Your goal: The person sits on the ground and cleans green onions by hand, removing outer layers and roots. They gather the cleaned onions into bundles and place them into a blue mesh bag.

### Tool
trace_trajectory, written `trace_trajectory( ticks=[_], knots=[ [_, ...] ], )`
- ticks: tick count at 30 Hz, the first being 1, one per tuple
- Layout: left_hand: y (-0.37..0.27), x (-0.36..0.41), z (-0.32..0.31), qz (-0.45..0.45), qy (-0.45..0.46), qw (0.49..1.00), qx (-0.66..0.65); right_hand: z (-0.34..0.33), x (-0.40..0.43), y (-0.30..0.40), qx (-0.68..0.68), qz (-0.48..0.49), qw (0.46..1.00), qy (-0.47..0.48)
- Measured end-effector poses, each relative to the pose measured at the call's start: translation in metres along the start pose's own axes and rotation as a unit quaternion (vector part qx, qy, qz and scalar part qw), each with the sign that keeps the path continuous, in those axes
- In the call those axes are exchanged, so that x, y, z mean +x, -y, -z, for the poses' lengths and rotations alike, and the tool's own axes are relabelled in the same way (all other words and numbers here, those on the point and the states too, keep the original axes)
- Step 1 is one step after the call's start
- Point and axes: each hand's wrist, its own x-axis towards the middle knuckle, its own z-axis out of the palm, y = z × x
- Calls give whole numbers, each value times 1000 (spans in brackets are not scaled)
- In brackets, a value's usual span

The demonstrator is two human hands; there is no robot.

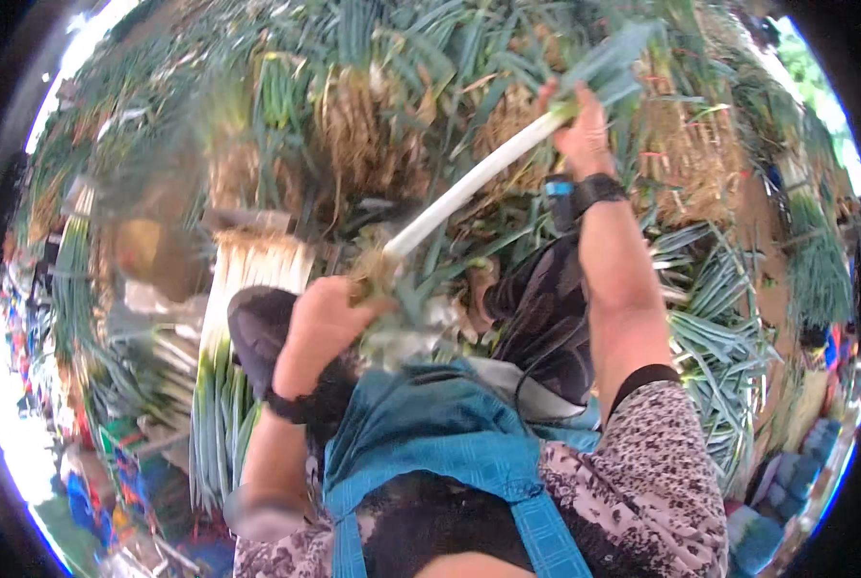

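Note:
A long leek-like green onion (466, 188) stretches diagonally between my hands, its white shaft bare and smooth. My right hand (582, 126) grips it where the white turns to green leaves (615, 65). At the lower end, my left hand (329, 318) is closed around the brown, stringy roots (373, 269); blur hides the exact finger positions. Under the shaft, loose leaves and pale peelings (416, 332) lie between my legs. To the left of my knee lies a neat row of white-stemmed green onions (257, 282), roots toward the far side.
Bundles of unpeeled green onions with brown roots (358, 123) stand ahead, some tied with red bands (654, 155). More leafy onions (719, 347) are heaped at my right. A blurred yellowish object (140, 246) is on the left. My knee (261, 325) sits close to the onion row.

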Motion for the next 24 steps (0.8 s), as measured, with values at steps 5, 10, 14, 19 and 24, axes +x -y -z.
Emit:
trace_trajectory(
  ticks=[5,10,14,19,24],
  knots=[
    [-38,77,50,-21,-205,978,-24,-70,-18,-35,-129,-17,982,140],
    [-56,141,34,-131,-193,934,-270,-138,-54,-116,-264,-67,931,241],
    [-54,129,30,-137,-187,777,-585,-145,-76,-105,-412,26,879,237],
    [-23,125,50,-93,-261,620,-734,-111,-96,-13,-666,-5,715,212],
    [-15,108,72,-58,-289,577,-761,-84,-152,6,-829,44,546,113]
  ],
)
